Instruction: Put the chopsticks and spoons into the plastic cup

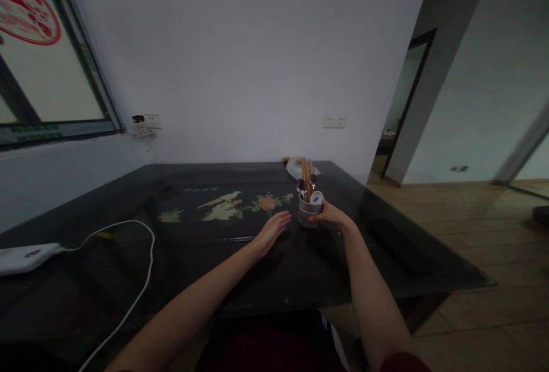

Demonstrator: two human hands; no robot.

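A light grey utensil holder (pixel 305 210) stands upright on the dark glossy table (pixel 257 275). Wooden chopsticks (pixel 306 175), two metal spoons (pixel 301 186) and a white ceramic spoon (pixel 317 198) with a blue mark stick up out of it. My right hand (pixel 329 215) grips the holder from its right side, the thumb across the front; some of its fingers are hidden behind. Just left of the holder, my left hand (pixel 274 230) is open with fingers stretched out, apart from it and holding nothing.
Behind the holder lies a crumpled clear plastic bag (pixel 294 167). At the left sits a white power bank (pixel 30 259) with a white cable (pixel 150 246) curving over the table. A dark flat object (pixel 401 244) lies at the right. The wall (pixel 240 75) borders the table's far edge.
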